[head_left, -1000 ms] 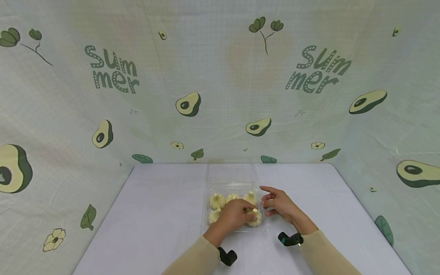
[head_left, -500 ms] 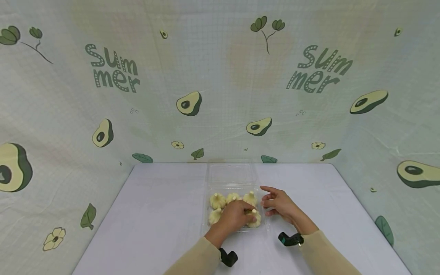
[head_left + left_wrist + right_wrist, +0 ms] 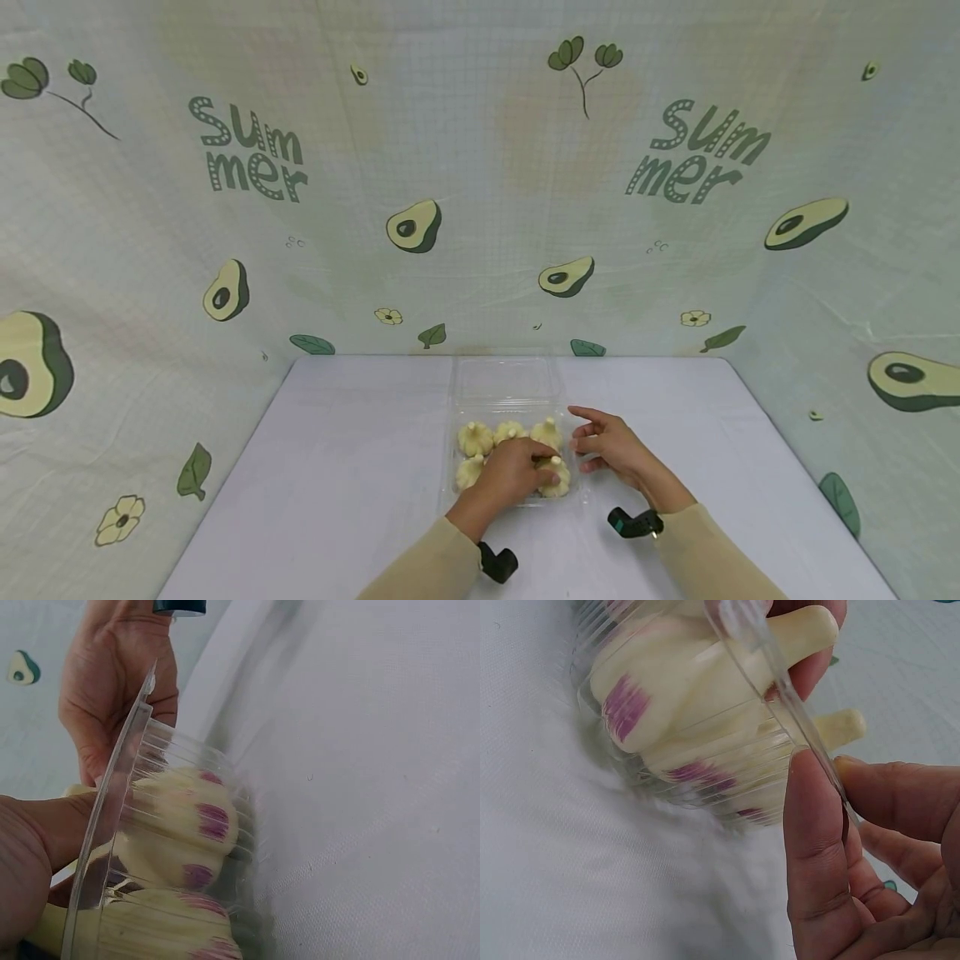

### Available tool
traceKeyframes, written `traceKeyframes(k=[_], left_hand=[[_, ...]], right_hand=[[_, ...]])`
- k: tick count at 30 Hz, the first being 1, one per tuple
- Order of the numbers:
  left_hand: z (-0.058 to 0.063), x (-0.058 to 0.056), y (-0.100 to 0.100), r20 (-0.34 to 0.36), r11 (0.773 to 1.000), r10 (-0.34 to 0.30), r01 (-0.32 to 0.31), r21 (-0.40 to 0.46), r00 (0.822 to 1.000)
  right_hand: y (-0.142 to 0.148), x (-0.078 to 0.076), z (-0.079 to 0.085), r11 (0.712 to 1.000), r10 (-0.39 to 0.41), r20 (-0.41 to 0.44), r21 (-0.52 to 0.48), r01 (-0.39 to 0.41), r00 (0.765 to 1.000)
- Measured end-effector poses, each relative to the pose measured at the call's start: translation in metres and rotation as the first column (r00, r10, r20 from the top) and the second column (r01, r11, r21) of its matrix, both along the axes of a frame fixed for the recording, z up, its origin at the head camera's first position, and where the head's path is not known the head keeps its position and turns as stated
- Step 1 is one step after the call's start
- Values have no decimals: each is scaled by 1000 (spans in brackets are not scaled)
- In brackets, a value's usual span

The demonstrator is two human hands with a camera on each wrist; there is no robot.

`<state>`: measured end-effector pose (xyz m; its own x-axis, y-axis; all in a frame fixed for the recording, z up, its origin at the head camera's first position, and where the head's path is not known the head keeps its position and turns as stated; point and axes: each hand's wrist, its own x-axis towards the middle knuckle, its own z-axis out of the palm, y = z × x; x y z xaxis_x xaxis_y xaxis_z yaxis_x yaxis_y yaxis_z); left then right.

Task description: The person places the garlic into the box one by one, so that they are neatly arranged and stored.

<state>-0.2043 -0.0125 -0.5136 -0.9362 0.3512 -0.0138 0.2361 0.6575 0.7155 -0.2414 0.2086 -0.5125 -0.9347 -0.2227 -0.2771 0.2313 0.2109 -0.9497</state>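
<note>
A clear plastic clamshell box (image 3: pixel 517 411) stands open on the table, with several cream garlic bulbs (image 3: pixel 475 439) in two rows, stems up. Purple streaks mark the sides of the bulbs (image 3: pixel 626 705) in the right wrist view. My left hand (image 3: pixel 510 475) reaches into the box and holds the front right garlic bulb (image 3: pixel 557 481), its thumb (image 3: pixel 67 825) passing over the near rim. The left hand hides the front middle part of the box. At the box's right side, my right hand (image 3: pixel 611 450) pinches the rim (image 3: pixel 810 731) between finger and thumb.
The transparent lid (image 3: pixel 504 379) is folded back toward the rear wall. A white cloth covers the table (image 3: pixel 360 450). Printed fabric walls (image 3: pixel 480 167) with avocados and leaves enclose the back and both sides. A black wrist camera (image 3: pixel 633 522) sits on each forearm.
</note>
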Motion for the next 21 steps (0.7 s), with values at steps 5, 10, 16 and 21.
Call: traceKeyframes(k=[5, 10, 16, 21], left_hand=[[4, 1, -2, 17, 1000, 3, -3, 30, 1000], [9, 4, -7, -23, 996, -20, 22, 85, 1000], [18, 7, -18, -32, 993, -18, 22, 113, 999], [28, 10, -31, 0, 979, 0, 0, 204, 1000]], right_hand=[[0, 0, 0, 1000, -1, 0, 5, 1, 1000], [0, 0, -1, 1000, -5, 1, 10, 5, 1000], [0, 1, 0, 1000, -4, 1, 10, 4, 1000], [0, 0, 1, 1000, -6, 17, 14, 6, 1000]])
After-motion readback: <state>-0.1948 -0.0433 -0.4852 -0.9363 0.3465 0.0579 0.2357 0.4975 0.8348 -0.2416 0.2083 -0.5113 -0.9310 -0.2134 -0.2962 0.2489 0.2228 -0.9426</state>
